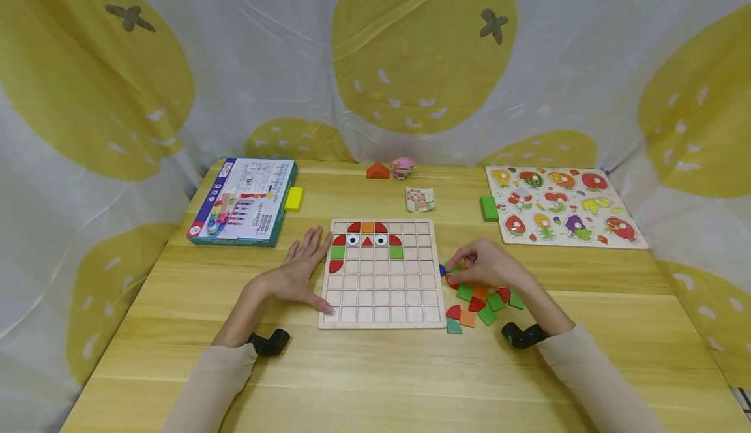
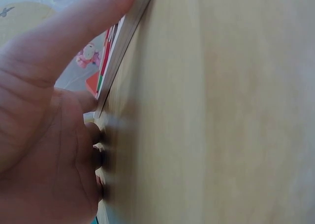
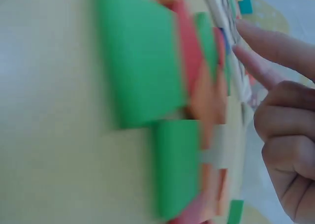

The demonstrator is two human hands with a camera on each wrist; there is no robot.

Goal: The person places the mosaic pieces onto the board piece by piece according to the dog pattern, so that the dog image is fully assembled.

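1. While the left hand (image 1: pixel 296 273) lies flat with its fingers fanned out and free, its thumb tip rests on the near-left corner of a flat, square, pale wooden grid board (image 1: pixel 382 298), and its index finger lies along the left edge.

2. Board's directly right of those fingers. Starting just past the index fingertip, its far cells have red quarter-circle tiles (image 1: pixel 336 266), a red triangle tile (image 1: pixel 367 242), an orange square tile (image 1: pixel 368 227), two green square tiles (image 1: pixel 396 252) and two round white eye tiles (image 1: pixel 352 240).

3. Right hand (image 1: pixel 489 265): thumb and index reach down, other fingers curled in. There's a loose red tile (image 1: pixel 451 282) at those tips, but I honestly can't tell whether it's pinched or just touched.

4. Small blue piece (image 1: pixel 442 270) peeks out left of the right fingertips, next to the board. Loose green, orange and red flat tiles (image 1: pixel 486 315) are scattered below and nearer than those fingers.

5. Beyond the left fingers: a yellow rectangular block (image 1: pixel 294 199) beside a blue-and-white cardboard box (image 1: pixel 258 218). Beyond the right: a green rectangular block (image 1: pixel 489 209) beside a cream fruit-picture puzzle board (image 1: pixel 559 240).
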